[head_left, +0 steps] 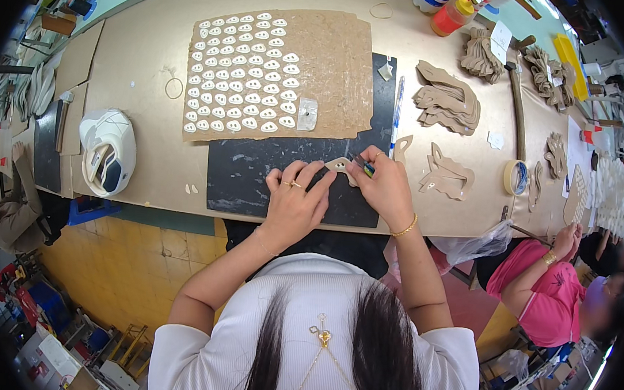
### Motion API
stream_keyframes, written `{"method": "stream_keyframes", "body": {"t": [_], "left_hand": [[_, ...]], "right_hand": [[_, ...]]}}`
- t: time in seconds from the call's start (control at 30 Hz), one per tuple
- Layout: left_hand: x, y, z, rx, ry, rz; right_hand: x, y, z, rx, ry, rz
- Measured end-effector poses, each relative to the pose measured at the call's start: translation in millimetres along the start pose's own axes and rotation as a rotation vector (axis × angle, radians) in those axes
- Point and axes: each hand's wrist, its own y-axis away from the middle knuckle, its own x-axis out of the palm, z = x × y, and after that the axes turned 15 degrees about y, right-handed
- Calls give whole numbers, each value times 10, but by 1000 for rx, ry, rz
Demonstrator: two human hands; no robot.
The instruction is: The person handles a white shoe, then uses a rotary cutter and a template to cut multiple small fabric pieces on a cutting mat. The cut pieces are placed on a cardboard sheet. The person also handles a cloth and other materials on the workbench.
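My left hand (295, 199) presses its fingertips on a small tan cut-out piece (338, 165) lying on the black cutting mat (254, 179). My right hand (386, 186) grips a small dark cutting tool (363, 165) whose tip meets the same piece. Both hands sit side by side at the mat's near right corner. Beyond them lies a brown cardboard sheet (337, 65) carrying several rows of small white cut shapes (241, 72) and one grey rectangular piece (307, 114).
A white shoe (108, 151) rests at the left. Stacks of tan cut pieces (448, 99) and a blue pen (397, 114) lie to the right, with a tape roll (515, 176) and bottles (452, 15) farther off. Another person in pink (546, 287) works at the right.
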Motion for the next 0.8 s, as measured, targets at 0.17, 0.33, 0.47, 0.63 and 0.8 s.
{"method": "stream_keyframes", "body": {"t": [0.17, 0.33, 0.47, 0.63, 0.8], "left_hand": [[-6, -39, -3, -8, -22, 20], [-14, -87, -27, 14, -99, 47], [-22, -109, -65, 25, -134, 80], [-4, -131, -54, 48, -148, 91], [-14, -146, -63, 47, -150, 105]], "right_hand": [[9, -5, -7, -8, 14, -21], [52, -21, -48, 1, -9, -16], [32, -25, -67, 20, -40, 16], [-17, -30, -49, 60, -109, 69], [-14, -38, -30, 67, -94, 67]]}}
